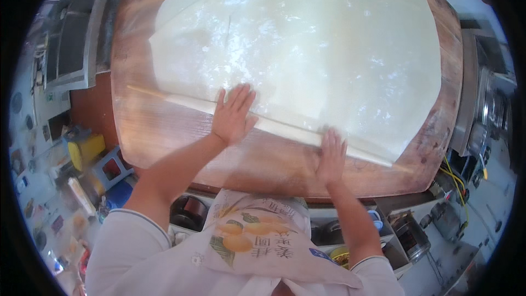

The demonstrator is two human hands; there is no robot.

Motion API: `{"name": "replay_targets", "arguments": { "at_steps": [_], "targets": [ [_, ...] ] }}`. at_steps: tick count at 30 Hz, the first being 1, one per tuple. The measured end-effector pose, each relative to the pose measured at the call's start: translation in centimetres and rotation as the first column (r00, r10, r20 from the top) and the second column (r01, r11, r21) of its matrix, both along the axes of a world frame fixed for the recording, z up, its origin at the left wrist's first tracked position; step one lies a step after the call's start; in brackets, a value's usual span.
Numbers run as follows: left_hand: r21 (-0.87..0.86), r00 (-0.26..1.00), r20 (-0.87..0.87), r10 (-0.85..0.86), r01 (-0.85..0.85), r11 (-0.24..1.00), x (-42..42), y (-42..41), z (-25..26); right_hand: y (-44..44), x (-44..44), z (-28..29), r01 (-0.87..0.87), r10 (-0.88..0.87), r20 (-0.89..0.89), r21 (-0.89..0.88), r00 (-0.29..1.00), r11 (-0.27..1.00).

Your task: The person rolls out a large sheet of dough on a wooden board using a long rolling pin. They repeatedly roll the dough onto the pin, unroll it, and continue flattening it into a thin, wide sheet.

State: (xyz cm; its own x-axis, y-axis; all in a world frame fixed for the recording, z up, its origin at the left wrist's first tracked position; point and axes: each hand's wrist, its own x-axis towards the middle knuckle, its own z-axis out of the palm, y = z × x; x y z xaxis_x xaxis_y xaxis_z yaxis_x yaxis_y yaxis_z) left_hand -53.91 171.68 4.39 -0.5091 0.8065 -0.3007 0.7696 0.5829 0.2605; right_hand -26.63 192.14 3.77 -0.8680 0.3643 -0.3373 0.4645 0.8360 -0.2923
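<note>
A very large, thin sheet of dough (304, 61) covers most of a wooden work board (172, 139). Its near edge is wrapped around a long, thin wooden rolling pin (146, 91), whose bare ends stick out at both sides. My left hand (234, 115) lies flat, palm down, on the dough-wrapped pin left of its middle, fingers spread and pointing away from me. Farther right and nearer to me, my right hand (333, 156) presses on the same wrapped pin, its fingertips slightly blurred. Neither hand's fingers close around the pin. White, flour-like patches mark the dough.
A metal-framed cabinet (70, 49) stands at the left, above a yellow object (86, 151) and a grey-blue plastic stool (113, 168). Metal equipment (472, 90) borders the board's right side. Below its front edge are compartments with a dark pot (189, 212) and a yellow container (340, 255).
</note>
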Motion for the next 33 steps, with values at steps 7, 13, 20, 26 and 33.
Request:
{"name": "replay_targets", "arguments": {
  "at_steps": [7, 13, 20, 26, 33],
  "targets": [
    [0.335, 0.987, -0.130, 0.095, -0.046, 0.941, -8.0, 8.4, 0.2, 11.3, -12.6, 0.4, 0.132, -0.057, -0.225, 0.335, 0.973, 0.933],
    [0.276, 0.956, -0.230, -0.183, 0.244, 0.930, -6.1, 7.7, -0.6, 8.3, -12.1, 1.5, -0.094, 0.093, 0.018, 0.233, 0.996, 0.968],
    [0.195, 0.982, -0.172, -0.083, 0.116, 0.974, -7.7, 11.7, -0.3, 12.4, -14.6, 0.4, -0.049, 0.091, -0.195, 0.213, 0.977, 0.976],
    [0.247, 0.963, -0.136, -0.231, 0.259, 0.934, -3.4, 6.8, -1.8, 7.6, -6.5, -1.4, -0.098, 0.127, -0.128, 0.210, 0.984, 0.973],
    [0.363, 0.951, -0.159, -0.266, 0.307, 0.880, -6.0, 10.0, 0.1, 13.6, -11.0, 0.0, 0.018, 0.086, -0.204, 0.460, 0.975, 0.888]
  ]
}}
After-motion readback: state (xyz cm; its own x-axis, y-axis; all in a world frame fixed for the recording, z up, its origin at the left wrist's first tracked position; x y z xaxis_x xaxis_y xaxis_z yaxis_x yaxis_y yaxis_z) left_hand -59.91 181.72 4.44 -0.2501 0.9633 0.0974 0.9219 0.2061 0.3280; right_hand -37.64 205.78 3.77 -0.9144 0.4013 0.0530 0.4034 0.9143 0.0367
